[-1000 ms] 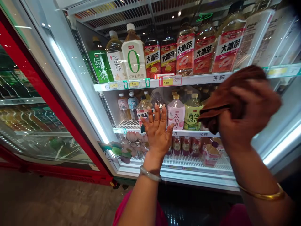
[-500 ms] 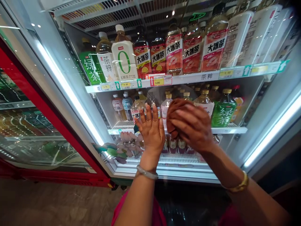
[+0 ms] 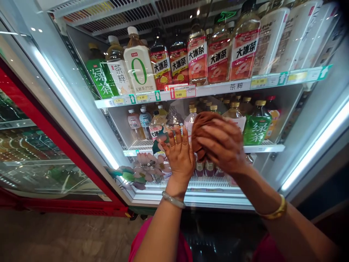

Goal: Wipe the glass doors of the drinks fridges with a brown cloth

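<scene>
A crumpled brown cloth (image 3: 201, 125) is bunched under my right hand (image 3: 225, 145), whose fingers are curled over it. It appears pressed to the clear glass door of a lit drinks fridge. To the left, my left hand (image 3: 179, 156) has its fingers spread, palm toward the glass and holding nothing; I cannot tell whether it touches. Beside that hand a pink flower decal (image 3: 149, 165) with dark leaves shows on the glass. Behind both hands, bottles on the middle shelf (image 3: 264, 149) are partly hidden, among them a green tea bottle (image 3: 257, 127).
Large tea bottles (image 3: 197, 60) line the upper shelf, above a price strip (image 3: 212, 89). Light strips (image 3: 73, 105) run down both sides of the fridge. At left stands another fridge with a red frame (image 3: 68, 145). Brown floor (image 3: 68, 236) lies below.
My left hand has shifted a little right and down, uncovering a dark leaf of the decal. The right hand and cloth stay in nearly the same place. The view has moved slightly.
</scene>
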Action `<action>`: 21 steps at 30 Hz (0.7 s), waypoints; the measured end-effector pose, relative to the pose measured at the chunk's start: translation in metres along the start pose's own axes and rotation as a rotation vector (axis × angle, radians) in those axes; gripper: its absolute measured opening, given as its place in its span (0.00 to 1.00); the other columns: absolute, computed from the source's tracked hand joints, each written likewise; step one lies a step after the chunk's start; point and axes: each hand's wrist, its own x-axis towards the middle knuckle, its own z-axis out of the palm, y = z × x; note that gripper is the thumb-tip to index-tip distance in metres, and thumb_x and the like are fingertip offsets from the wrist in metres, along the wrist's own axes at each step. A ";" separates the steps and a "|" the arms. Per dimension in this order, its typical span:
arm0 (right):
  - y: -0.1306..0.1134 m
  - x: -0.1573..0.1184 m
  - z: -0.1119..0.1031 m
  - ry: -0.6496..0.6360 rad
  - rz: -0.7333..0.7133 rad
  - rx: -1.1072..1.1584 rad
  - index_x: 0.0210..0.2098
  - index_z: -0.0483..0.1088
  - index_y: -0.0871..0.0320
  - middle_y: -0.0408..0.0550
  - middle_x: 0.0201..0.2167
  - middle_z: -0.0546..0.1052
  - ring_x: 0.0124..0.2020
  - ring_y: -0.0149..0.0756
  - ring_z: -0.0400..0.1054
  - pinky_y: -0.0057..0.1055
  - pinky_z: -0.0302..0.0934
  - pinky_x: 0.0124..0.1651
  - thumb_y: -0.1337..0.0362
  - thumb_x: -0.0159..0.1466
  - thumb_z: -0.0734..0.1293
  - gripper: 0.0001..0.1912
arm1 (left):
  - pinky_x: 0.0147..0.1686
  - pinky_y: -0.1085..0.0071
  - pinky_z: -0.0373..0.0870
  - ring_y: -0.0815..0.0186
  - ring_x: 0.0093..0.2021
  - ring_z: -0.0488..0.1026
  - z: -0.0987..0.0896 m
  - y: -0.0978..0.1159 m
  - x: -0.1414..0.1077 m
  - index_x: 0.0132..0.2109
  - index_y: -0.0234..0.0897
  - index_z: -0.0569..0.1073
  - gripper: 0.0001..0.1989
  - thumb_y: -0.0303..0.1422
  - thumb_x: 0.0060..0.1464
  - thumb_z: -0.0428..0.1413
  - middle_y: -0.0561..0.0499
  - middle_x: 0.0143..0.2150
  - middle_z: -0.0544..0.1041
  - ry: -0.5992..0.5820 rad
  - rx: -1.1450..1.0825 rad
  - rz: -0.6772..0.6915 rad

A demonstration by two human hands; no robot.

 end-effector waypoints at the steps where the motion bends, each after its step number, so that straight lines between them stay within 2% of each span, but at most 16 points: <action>1: 0.012 0.003 -0.009 0.017 0.053 -0.028 0.56 0.74 0.48 0.45 0.59 0.76 0.68 0.46 0.65 0.53 0.57 0.75 0.66 0.63 0.71 0.21 | 0.76 0.50 0.17 0.64 0.81 0.32 0.000 0.001 0.000 0.79 0.41 0.42 0.35 0.32 0.71 0.47 0.43 0.79 0.49 0.004 0.001 0.002; 4: 0.044 0.009 -0.030 0.201 0.288 -0.122 0.56 0.75 0.50 0.52 0.61 0.73 0.67 0.54 0.65 0.59 0.58 0.72 0.68 0.63 0.70 0.22 | 0.77 0.51 0.19 0.63 0.81 0.33 0.001 0.007 -0.001 0.79 0.43 0.43 0.36 0.31 0.71 0.48 0.45 0.79 0.49 0.009 -0.021 0.025; 6: 0.048 0.009 -0.033 0.291 0.373 -0.182 0.55 0.76 0.53 0.56 0.61 0.72 0.66 0.58 0.66 0.61 0.59 0.70 0.68 0.62 0.69 0.22 | 0.77 0.52 0.19 0.63 0.81 0.34 0.003 0.012 -0.003 0.79 0.43 0.43 0.36 0.30 0.70 0.48 0.45 0.79 0.50 0.009 -0.033 0.032; 7: 0.043 0.008 -0.030 0.290 0.381 -0.207 0.55 0.75 0.54 0.56 0.62 0.72 0.66 0.59 0.65 0.62 0.59 0.70 0.68 0.61 0.70 0.22 | 0.77 0.51 0.19 0.63 0.81 0.34 0.004 0.015 -0.003 0.79 0.43 0.44 0.36 0.30 0.70 0.48 0.45 0.79 0.50 0.012 -0.036 0.025; 9: 0.027 0.004 -0.019 0.211 0.329 -0.222 0.55 0.75 0.52 0.53 0.62 0.73 0.68 0.58 0.63 0.61 0.59 0.71 0.68 0.61 0.71 0.22 | 0.76 0.50 0.18 0.63 0.81 0.34 0.005 0.019 -0.004 0.78 0.43 0.45 0.35 0.29 0.70 0.48 0.44 0.78 0.51 0.021 -0.041 0.003; 12: 0.008 -0.001 -0.007 0.070 0.094 -0.113 0.54 0.74 0.49 0.47 0.57 0.77 0.68 0.49 0.63 0.55 0.61 0.72 0.66 0.62 0.71 0.20 | 0.76 0.48 0.18 0.61 0.81 0.35 0.006 0.019 -0.004 0.78 0.43 0.46 0.35 0.29 0.70 0.48 0.43 0.79 0.52 -0.005 -0.045 -0.012; 14: 0.014 -0.003 -0.010 0.011 -0.021 -0.066 0.55 0.73 0.47 0.44 0.56 0.78 0.67 0.46 0.65 0.53 0.61 0.72 0.64 0.62 0.72 0.21 | 0.76 0.47 0.18 0.60 0.81 0.35 0.005 0.018 -0.003 0.78 0.43 0.45 0.36 0.29 0.69 0.49 0.43 0.79 0.51 -0.021 -0.051 -0.010; 15: 0.023 -0.003 -0.016 0.006 -0.025 -0.067 0.55 0.73 0.47 0.44 0.57 0.78 0.67 0.46 0.65 0.54 0.61 0.72 0.64 0.62 0.73 0.22 | 0.76 0.48 0.17 0.60 0.81 0.35 0.005 0.017 -0.002 0.78 0.43 0.45 0.36 0.28 0.69 0.49 0.44 0.79 0.51 -0.018 -0.057 -0.004; 17: 0.047 -0.004 -0.032 0.067 0.051 -0.109 0.56 0.74 0.47 0.45 0.60 0.76 0.67 0.51 0.65 0.58 0.60 0.72 0.63 0.61 0.73 0.23 | 0.75 0.49 0.15 0.61 0.81 0.36 0.004 0.016 -0.001 0.78 0.45 0.44 0.37 0.27 0.69 0.49 0.46 0.79 0.49 0.008 -0.069 0.014; 19: 0.069 -0.003 -0.046 0.186 0.199 -0.158 0.56 0.75 0.49 0.49 0.61 0.73 0.67 0.55 0.65 0.60 0.59 0.71 0.65 0.61 0.70 0.23 | 0.75 0.51 0.14 0.63 0.81 0.35 0.005 0.017 0.001 0.79 0.45 0.43 0.37 0.27 0.69 0.48 0.47 0.80 0.47 0.028 -0.078 0.038; 21: 0.078 -0.002 -0.052 0.280 0.346 -0.195 0.56 0.75 0.50 0.52 0.62 0.72 0.66 0.57 0.65 0.59 0.59 0.71 0.67 0.61 0.68 0.23 | 0.75 0.52 0.15 0.65 0.81 0.34 0.006 0.019 0.001 0.79 0.45 0.43 0.37 0.27 0.69 0.48 0.48 0.80 0.46 0.028 -0.082 0.049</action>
